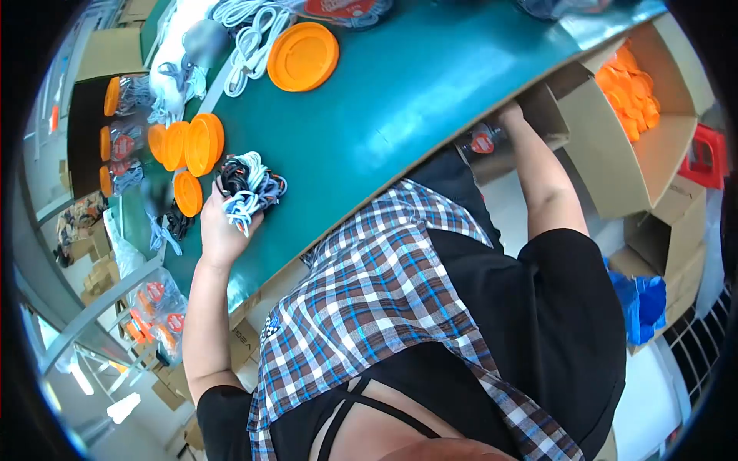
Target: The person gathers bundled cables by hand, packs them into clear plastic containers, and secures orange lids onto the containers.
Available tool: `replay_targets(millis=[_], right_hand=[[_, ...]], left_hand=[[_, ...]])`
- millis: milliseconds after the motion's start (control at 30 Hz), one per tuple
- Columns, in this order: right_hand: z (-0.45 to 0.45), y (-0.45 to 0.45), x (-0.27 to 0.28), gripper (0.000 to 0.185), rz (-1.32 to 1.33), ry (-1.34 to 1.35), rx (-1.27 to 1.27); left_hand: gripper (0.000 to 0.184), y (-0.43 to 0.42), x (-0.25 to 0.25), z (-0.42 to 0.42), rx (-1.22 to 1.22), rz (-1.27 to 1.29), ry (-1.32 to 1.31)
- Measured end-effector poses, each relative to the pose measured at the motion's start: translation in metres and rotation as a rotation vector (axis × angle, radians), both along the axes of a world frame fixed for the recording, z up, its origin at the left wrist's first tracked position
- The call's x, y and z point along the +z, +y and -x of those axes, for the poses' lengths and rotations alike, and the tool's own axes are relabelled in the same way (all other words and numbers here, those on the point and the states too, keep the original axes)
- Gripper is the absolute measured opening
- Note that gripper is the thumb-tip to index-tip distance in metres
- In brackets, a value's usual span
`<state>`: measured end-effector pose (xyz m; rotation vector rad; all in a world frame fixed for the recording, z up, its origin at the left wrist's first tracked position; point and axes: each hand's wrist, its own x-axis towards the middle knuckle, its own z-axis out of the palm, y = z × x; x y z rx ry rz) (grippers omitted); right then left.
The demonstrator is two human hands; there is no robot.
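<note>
A bundle of white, black and grey-blue cables (252,188) is gripped in my left hand (229,224) above the green table, near its left part. Several orange lids (204,144) lie just beyond that hand, some overlapping. My right hand (510,115) reaches down past the table edge into a cardboard box (550,115). Its fingers are mostly hidden there. Close to it in the box is a clear plastic jar (482,140) with a red label; whether the hand touches it I cannot tell.
A larger orange lid (304,56) lies on the green table (369,131) beside coiled white cables (252,50). Cable-filled jars with orange lids (123,144) stand in a box at the left. An open carton (615,154) of orange lids (626,92) and a red stool (703,156) are at the right.
</note>
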<state>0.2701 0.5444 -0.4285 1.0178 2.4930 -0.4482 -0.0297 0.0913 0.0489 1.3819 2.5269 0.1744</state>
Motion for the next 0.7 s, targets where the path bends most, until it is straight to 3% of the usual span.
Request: replay_targets(millis=[100, 167, 200, 267, 300, 333, 400, 467, 500, 633, 700], right_hand=[[0.009, 0.025, -0.120, 0.071, -0.411, 0.200, 0.424], [0.025, 0.059, -0.063, 0.073, 0.640, 0.113, 0.026], [0.015, 0.012, -0.041, 0.073, 0.129, -0.037, -0.223], [0.002, 0.011, -0.019, 0.069, -0.118, -0.271, 0.125], [-0.003, 0.015, 0.002, 0.069, -0.139, -0.252, 0.144], [-0.012, 0.022, 0.033, 0.065, -0.019, -0.176, -0.044], [-0.035, 0.024, 0.052, 0.053, -0.108, -0.065, -0.138], [-0.064, 0.014, 0.095, 0.044, -0.240, 0.193, -0.107], [-0.069, -0.007, 0.184, 0.041, -0.153, 0.408, -0.160], [-0.094, -0.070, 0.385, 0.030, 0.108, 0.504, -0.348], [-0.118, -0.082, 0.433, 0.029, 0.053, 0.731, -0.164]], left_hand=[[0.060, 0.001, 0.004, 0.000, 0.010, 0.030, 0.060], [0.057, 0.007, 0.006, -0.001, 0.026, -0.006, 0.032], [0.056, 0.009, 0.006, -0.001, 0.031, -0.030, 0.016], [0.054, 0.004, 0.006, -0.001, 0.091, -0.078, -0.026], [0.053, 0.002, 0.004, -0.001, 0.127, -0.124, -0.087], [0.053, -0.002, 0.001, -0.001, 0.163, -0.172, -0.149], [0.051, -0.010, -0.007, 0.001, 0.148, -0.314, -0.216], [0.050, -0.017, -0.019, 0.009, 0.122, -0.424, -0.204], [0.046, -0.020, -0.026, 0.014, 0.200, -0.576, -0.289], [0.039, -0.029, -0.023, -0.006, 0.428, -0.965, -0.565], [0.037, -0.031, -0.015, -0.018, 0.537, -1.139, -0.724]])
